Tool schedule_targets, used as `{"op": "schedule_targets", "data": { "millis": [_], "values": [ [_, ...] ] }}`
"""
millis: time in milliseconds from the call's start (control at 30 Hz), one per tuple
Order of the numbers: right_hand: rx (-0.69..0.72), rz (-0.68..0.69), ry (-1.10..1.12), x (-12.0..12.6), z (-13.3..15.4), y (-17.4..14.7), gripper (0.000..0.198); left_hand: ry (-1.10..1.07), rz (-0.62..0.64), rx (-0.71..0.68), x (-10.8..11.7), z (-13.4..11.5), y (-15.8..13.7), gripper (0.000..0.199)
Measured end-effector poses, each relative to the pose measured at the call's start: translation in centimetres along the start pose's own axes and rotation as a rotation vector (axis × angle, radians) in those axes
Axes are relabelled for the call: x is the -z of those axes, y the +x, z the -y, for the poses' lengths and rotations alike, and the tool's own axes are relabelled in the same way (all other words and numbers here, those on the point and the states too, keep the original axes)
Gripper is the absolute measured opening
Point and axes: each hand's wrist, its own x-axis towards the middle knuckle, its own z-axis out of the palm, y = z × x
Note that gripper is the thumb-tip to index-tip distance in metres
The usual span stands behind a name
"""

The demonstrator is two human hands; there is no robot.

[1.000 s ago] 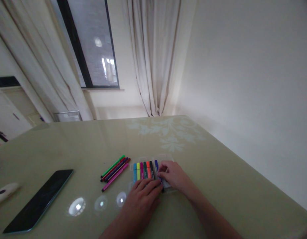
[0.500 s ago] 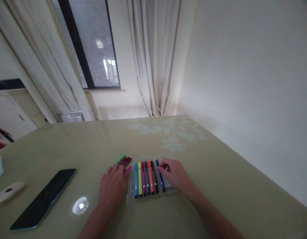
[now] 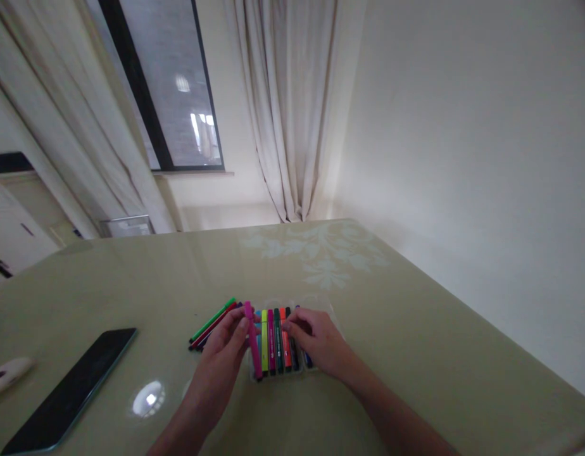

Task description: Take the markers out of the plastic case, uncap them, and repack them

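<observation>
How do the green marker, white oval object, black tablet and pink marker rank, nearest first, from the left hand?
1. Pink marker, in the left hand
2. Green marker, just beyond, left
3. Black tablet, farther left
4. White oval object, far left edge

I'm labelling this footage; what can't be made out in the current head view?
Head view:
Blue marker: middle hidden by the right hand.
Loose markers: count unclear, partly behind the left hand.
Dark green marker: lettering too small.
White oval object: cut off by the left edge.
</observation>
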Motion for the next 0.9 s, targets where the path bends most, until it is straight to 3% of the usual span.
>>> {"op": "schedule_targets", "data": {
  "millis": [100, 300, 667, 800, 900],
  "values": [
    [-0.011, 0.053, 0.135, -0.2, 0.3, -0.1, 0.031, -0.138, 0.063, 0.065, -0.7, 0.4, -0.6, 0.049],
    [-0.039, 0.127, 0.418, -0.8, 0.7, -0.4, 0.030, -0.108, 0.171, 0.116, -1.5, 0.9, -1.0, 0.048],
    [-0.069, 0.199, 0.468, -1.2, 0.9, -0.8, 0.029, -0.085, 0.236, 0.129, -1.3, 1.9, -0.8, 0.035],
    [-0.026, 0.158, 0.409, -0.5, 0.6, -0.5, 0.031, 0.100, 0.249, 0.018, -1.0, 2.3, -0.6, 0.038],
    [-0.032, 0.045, 0.369, 1.4, -0.5, 0.1, 0.032, 0.492, 0.246, -0.290, -0.6, 3.2, -0.5, 0.038]
  ]
}}
